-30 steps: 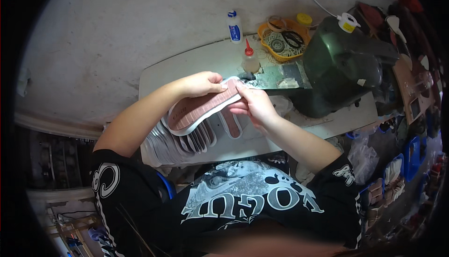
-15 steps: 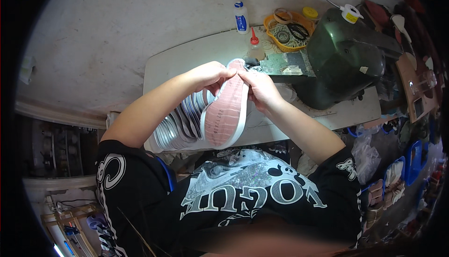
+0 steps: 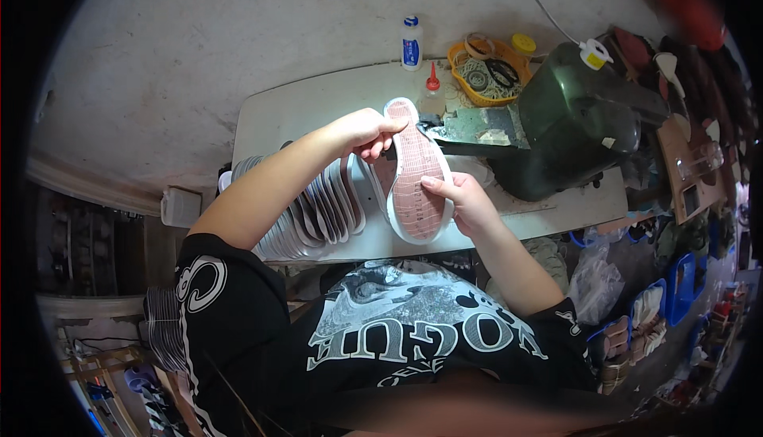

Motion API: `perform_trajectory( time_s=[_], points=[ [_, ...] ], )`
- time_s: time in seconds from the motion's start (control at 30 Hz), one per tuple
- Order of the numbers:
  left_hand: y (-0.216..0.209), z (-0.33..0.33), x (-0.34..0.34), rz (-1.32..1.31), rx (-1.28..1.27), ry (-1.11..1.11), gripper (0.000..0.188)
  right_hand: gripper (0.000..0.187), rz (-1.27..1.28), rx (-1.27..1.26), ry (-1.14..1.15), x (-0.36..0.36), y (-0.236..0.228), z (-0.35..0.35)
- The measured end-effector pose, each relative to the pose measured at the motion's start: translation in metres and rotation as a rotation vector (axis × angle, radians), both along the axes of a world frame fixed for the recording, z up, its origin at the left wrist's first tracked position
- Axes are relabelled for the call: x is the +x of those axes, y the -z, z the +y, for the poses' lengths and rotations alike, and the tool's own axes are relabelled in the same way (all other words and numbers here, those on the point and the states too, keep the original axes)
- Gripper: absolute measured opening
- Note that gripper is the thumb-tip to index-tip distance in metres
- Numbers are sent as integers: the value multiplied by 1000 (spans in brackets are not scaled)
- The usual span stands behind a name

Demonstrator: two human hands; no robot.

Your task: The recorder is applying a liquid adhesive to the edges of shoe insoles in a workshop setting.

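Note:
A pink insole with a white rim is held up over the table, its narrow end pointing away from me. My left hand pinches the narrow end, with the thumb lying on the pink face. Lower down, my right hand grips the wide end's right edge, thumb on top and fingers behind. The insole's right edge is close to the tip of the dark green machine's arm; I cannot tell whether they touch. Under my left forearm lies a row of overlapping insoles, partly hidden by the arm.
The machine's bulky body fills the table's right side. Behind it stand a yellow basket of cords and tape rolls, a red-tipped bottle and a white-blue bottle. Blue crates sit at lower right.
My right hand has moved from the narrow end down to the wide end. The insole has swung rightward at its wide end, showing more of the row beside it. The view has shifted slightly.

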State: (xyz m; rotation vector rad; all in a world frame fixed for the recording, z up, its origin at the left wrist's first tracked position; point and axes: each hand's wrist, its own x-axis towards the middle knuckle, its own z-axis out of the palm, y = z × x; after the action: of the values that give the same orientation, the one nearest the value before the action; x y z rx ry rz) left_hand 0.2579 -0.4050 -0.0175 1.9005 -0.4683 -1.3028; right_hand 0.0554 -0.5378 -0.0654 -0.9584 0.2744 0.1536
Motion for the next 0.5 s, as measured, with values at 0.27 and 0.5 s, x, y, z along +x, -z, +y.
perform_trajectory(
  time_s=[0.27,0.5],
  points=[
    [7,-1,3,-70,-37,-101,47,31,-51,-49,33,9,1,4],
    [8,-5,5,-95,-23,-141,45,31,-43,-23,68,13,1,6]
  ],
)
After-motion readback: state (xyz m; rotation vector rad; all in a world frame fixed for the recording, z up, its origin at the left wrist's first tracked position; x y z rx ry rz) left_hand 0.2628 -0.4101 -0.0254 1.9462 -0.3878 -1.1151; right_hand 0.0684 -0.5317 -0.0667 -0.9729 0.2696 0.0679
